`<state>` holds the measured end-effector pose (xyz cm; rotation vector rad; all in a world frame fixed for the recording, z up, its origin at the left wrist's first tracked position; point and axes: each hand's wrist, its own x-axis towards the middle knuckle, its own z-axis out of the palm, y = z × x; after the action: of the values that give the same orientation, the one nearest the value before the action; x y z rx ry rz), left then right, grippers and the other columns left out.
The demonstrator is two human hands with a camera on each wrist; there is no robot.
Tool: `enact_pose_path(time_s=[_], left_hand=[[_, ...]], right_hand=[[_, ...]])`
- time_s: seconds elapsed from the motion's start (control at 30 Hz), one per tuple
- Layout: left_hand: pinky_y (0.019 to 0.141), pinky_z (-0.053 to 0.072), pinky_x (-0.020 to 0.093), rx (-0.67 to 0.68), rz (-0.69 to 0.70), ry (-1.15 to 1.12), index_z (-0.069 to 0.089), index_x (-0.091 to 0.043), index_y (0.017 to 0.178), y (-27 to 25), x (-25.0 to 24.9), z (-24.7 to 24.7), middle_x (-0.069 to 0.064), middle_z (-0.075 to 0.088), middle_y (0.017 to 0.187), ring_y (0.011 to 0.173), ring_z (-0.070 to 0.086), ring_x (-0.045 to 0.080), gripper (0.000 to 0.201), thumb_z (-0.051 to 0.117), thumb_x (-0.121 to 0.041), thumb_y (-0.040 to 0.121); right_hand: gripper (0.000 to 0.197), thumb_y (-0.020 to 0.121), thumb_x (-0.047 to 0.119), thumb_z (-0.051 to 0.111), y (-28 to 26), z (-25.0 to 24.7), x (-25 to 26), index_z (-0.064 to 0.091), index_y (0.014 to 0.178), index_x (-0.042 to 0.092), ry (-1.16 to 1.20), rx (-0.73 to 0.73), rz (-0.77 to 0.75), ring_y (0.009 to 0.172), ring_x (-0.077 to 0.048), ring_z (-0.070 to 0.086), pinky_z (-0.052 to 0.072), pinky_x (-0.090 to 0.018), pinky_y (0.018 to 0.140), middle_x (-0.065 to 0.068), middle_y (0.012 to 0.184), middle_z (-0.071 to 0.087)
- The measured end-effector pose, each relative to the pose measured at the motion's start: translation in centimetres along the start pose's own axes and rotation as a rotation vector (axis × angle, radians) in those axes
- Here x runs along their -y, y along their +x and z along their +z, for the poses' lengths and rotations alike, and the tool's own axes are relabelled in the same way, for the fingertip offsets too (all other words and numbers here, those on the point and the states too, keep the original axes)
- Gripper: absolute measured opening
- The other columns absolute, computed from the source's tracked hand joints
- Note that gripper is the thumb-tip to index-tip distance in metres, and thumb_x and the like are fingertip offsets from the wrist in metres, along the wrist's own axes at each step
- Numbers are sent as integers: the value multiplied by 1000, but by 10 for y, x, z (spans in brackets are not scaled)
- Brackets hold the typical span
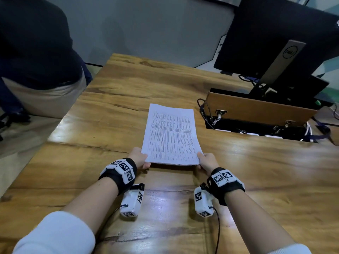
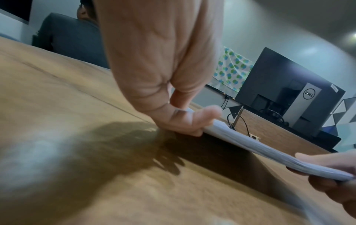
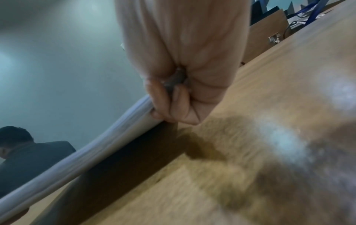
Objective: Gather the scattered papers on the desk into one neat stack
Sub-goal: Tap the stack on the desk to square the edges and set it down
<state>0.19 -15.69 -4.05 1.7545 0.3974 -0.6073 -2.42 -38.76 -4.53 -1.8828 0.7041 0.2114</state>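
Note:
A stack of printed white papers (image 1: 171,134) is held just above the wooden desk (image 1: 110,110), its near edge lifted. My left hand (image 1: 140,158) pinches the near left corner, thumb on top and fingers underneath. My right hand (image 1: 207,161) pinches the near right corner the same way. In the left wrist view the paper stack (image 2: 260,146) shows as a thick edge between my left hand (image 2: 185,120) and my right hand (image 2: 327,172). The right wrist view has my right hand (image 3: 169,106) gripping the paper stack (image 3: 92,152), with a dark shadow on the desk beneath.
A hinged wooden cable box (image 1: 260,109) stands open at the right with cords inside. Behind it is a black monitor (image 1: 275,37) on a silver stand. A person in a dark top (image 1: 33,44) stands at the desk's far left.

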Motion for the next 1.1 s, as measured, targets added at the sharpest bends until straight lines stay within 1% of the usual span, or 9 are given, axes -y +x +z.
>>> enact_pose_path(time_s=[0.13, 0.3, 0.53, 0.67, 0.77, 0.83, 0.9, 1.0, 1.1], left_hand=[[45, 44, 24, -61, -32, -23, 46, -6, 67, 20, -7, 13, 12, 53, 67, 46, 52, 19, 27, 42, -1, 94], [36, 47, 20, -82, -75, -68, 45, -3, 70, 30, -11, 18, 12, 52, 70, 45, 57, 18, 25, 42, -4, 95], [57, 58, 29, -121, -26, 35, 55, 7, 116, 29, -4, 9, 25, 61, 109, 71, 61, 25, 26, 47, 2, 92], [42, 51, 17, -199, 22, 80, 58, 6, 116, 29, 2, 5, 16, 62, 90, 57, 56, 15, 29, 57, 0, 87], [63, 55, 27, -229, 20, 109, 61, 4, 114, 29, 2, 5, 13, 64, 82, 57, 57, 16, 29, 60, -4, 86], [71, 56, 31, -228, 33, 140, 62, 4, 114, 26, 1, 4, 19, 67, 101, 64, 61, 19, 29, 58, -6, 87], [80, 57, 37, -240, 60, 175, 64, 6, 110, 24, 2, 4, 21, 66, 114, 84, 68, 30, 26, 54, -5, 89], [83, 57, 39, -252, 87, 193, 65, 8, 106, 22, 6, 4, 22, 66, 114, 100, 66, 36, 24, 51, -3, 90], [92, 54, 42, -241, 102, 219, 65, 7, 109, 22, 9, 7, 23, 67, 114, 101, 66, 34, 26, 52, -4, 90]], right_hand=[[33, 96, 9, 34, 15, -9, 3, 43, 64, 6, -53, -8, 13, 49, -19, 36, 28, -26, 47, -6, 57, 40], [16, 95, 11, 35, 26, -5, 4, 47, 92, 1, -163, -17, 7, 63, -19, 44, 30, -26, 50, -8, 78, 49], [33, 95, 16, 40, 24, -1, 0, 50, 121, -1, -248, -41, -11, 109, -34, 59, 46, -37, 83, -16, 119, 61], [34, 93, 13, 45, 20, -7, -3, 56, 121, -4, -256, -99, -42, 111, -34, 58, 48, -42, 95, -19, 122, 62], [32, 92, 7, 43, 19, -13, -5, 61, 110, -13, -232, -120, -50, 106, -39, 59, 49, -44, 91, -27, 115, 64], [27, 89, 2, 43, 18, -18, -7, 68, 95, -7, -213, -88, -48, 88, -34, 59, 51, -38, 75, -22, 96, 69], [24, 86, -1, 46, 19, -22, -9, 69, 86, 2, -182, -74, -32, 83, -27, 56, 54, -39, 77, -13, 84, 66], [24, 86, 0, 49, 17, -26, -12, 70, 98, -2, -163, -82, -15, 90, -26, 60, 52, -43, 92, -12, 89, 66], [27, 87, -2, 50, 13, -26, -15, 68, 106, -4, -187, -94, -38, 92, -23, 57, 48, -34, 89, -11, 96, 64]])
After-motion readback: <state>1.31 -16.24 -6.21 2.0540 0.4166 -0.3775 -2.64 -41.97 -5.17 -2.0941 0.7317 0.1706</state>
